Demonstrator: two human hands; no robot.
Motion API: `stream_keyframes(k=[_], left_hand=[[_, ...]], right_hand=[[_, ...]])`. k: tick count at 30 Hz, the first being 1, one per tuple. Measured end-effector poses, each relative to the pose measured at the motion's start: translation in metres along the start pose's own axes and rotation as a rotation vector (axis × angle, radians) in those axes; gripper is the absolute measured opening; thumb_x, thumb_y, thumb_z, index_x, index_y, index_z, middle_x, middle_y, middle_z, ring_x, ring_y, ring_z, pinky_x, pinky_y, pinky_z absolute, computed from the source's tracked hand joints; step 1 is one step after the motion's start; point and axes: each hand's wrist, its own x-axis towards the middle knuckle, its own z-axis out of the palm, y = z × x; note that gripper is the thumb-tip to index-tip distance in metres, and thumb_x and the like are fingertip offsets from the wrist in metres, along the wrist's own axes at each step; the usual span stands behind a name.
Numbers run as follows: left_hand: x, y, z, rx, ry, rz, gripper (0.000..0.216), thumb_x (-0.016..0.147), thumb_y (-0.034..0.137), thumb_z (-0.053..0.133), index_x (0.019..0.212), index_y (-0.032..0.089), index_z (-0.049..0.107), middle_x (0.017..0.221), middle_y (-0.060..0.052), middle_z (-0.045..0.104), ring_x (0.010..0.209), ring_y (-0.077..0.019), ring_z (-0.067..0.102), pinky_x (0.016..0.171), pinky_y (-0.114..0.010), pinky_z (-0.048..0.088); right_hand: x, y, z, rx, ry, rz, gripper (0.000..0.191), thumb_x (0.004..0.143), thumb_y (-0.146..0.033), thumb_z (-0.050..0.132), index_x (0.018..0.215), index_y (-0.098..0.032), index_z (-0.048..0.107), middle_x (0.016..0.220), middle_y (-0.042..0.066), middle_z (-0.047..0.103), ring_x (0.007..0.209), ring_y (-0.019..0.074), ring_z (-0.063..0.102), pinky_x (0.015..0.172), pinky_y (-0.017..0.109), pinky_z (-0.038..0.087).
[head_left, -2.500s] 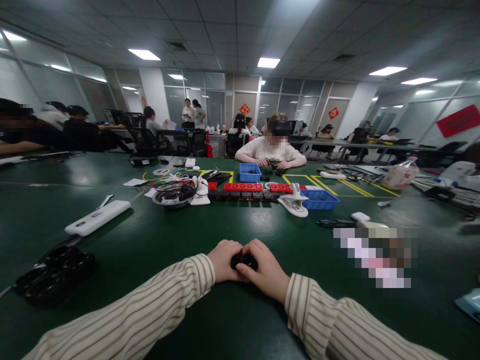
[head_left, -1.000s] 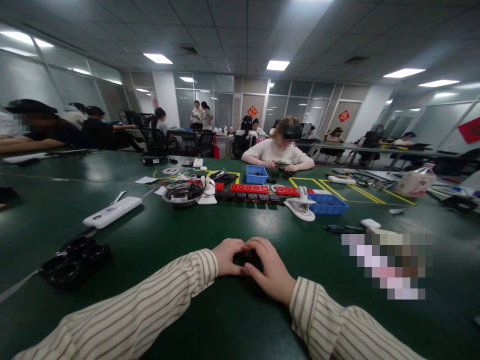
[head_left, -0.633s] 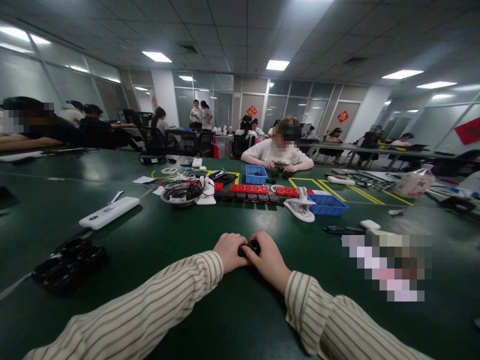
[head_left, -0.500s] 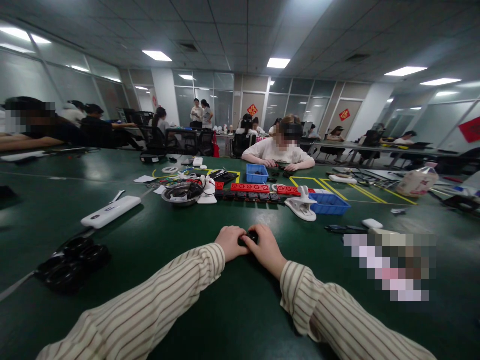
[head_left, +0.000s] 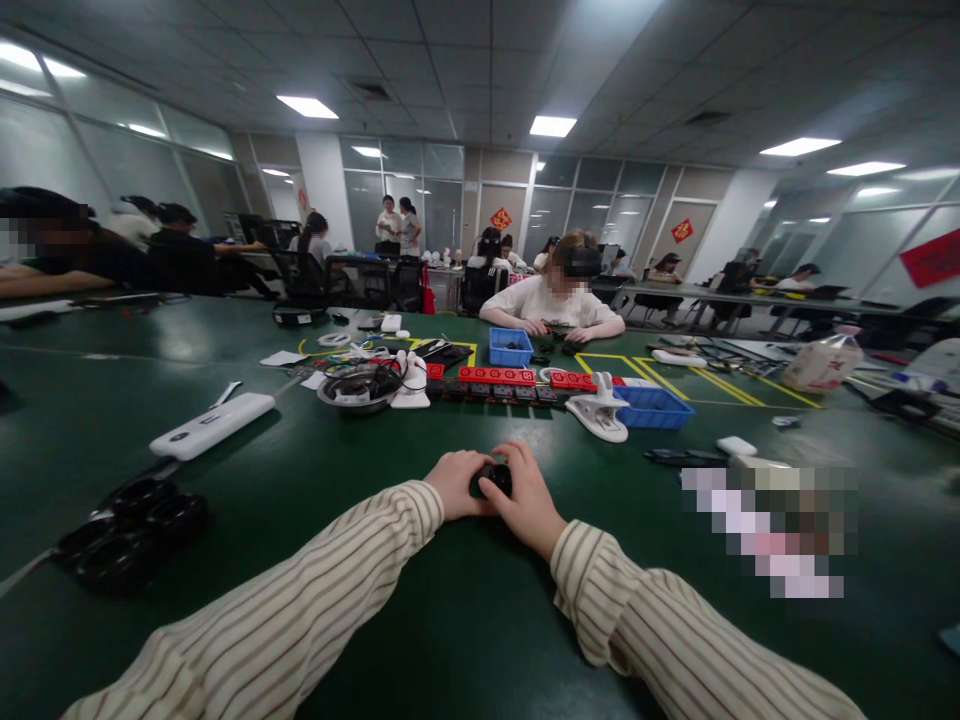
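Observation:
Between my two hands is a small, glossy, round black part (head_left: 500, 479), held just above or on the green table (head_left: 390, 610); which of the two I cannot tell. My left hand (head_left: 457, 484) closes on its left side. My right hand (head_left: 527, 497) curves around the right side, thumb pressed against the near face and fingers arched over the far edge. The fingers hide much of the part, so its exact kind is unclear. Striped sleeves cover both forearms. Several shiny black rings (head_left: 135, 530) lie in a cluster to the left.
A white power bank-like device (head_left: 214, 427) lies left. Ahead are a metal bowl (head_left: 352, 403) with cables, a row of red blocks (head_left: 496, 376), a white clip stand (head_left: 602, 410) and a blue bin (head_left: 652, 407). Another person (head_left: 559, 300) works opposite. A pixelated item (head_left: 772, 530) lies right.
My right hand's fingers have lifted and spread a little, so more of the black part shows. The whole view has shifted slightly.

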Motion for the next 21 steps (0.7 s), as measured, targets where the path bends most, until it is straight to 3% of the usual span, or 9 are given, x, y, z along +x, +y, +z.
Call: stream_keyframes(k=[4,9,16,21], left_hand=[[-0.002,0.014,0.001,0.023,0.056,-0.085,0.059,0.058,0.051,0.067,0.104,0.017,0.052,0.097,-0.006,0.059,0.090,-0.0257,0.053,0.081,-0.037,0.039],[0.001,0.022,0.003,0.044,0.070,-0.109,0.037,0.063,0.041,0.064,0.090,0.016,0.056,0.086,-0.005,0.058,0.085,-0.0248,0.054,0.080,-0.038,0.039],[0.002,0.004,0.002,-0.029,0.021,-0.015,0.031,0.064,0.036,0.066,0.087,0.015,0.061,0.085,-0.004,0.059,0.084,-0.0222,0.055,0.078,-0.032,0.040],[0.003,-0.009,0.002,-0.111,-0.038,0.069,0.027,0.065,0.036,0.067,0.084,0.018,0.063,0.084,0.000,0.059,0.081,-0.0165,0.056,0.074,-0.024,0.042]], right_hand=[[0.001,0.004,0.004,-0.102,0.027,0.120,0.029,0.076,-0.036,0.054,0.095,-0.015,0.047,0.092,0.008,0.049,0.087,0.0214,0.049,0.079,0.038,0.042],[0.002,0.006,0.008,-0.160,0.043,0.128,0.021,0.077,-0.036,0.053,0.082,-0.017,0.047,0.081,0.004,0.049,0.077,0.0190,0.049,0.071,0.034,0.042],[0.001,0.001,-0.001,-0.051,-0.040,0.003,0.011,0.076,-0.022,0.054,0.085,-0.017,0.053,0.086,0.004,0.054,0.084,0.0182,0.049,0.077,0.033,0.040],[0.001,-0.001,-0.009,0.060,-0.109,-0.134,0.024,0.069,-0.008,0.047,0.089,-0.018,0.056,0.088,0.003,0.058,0.087,0.0180,0.049,0.082,0.035,0.038]])
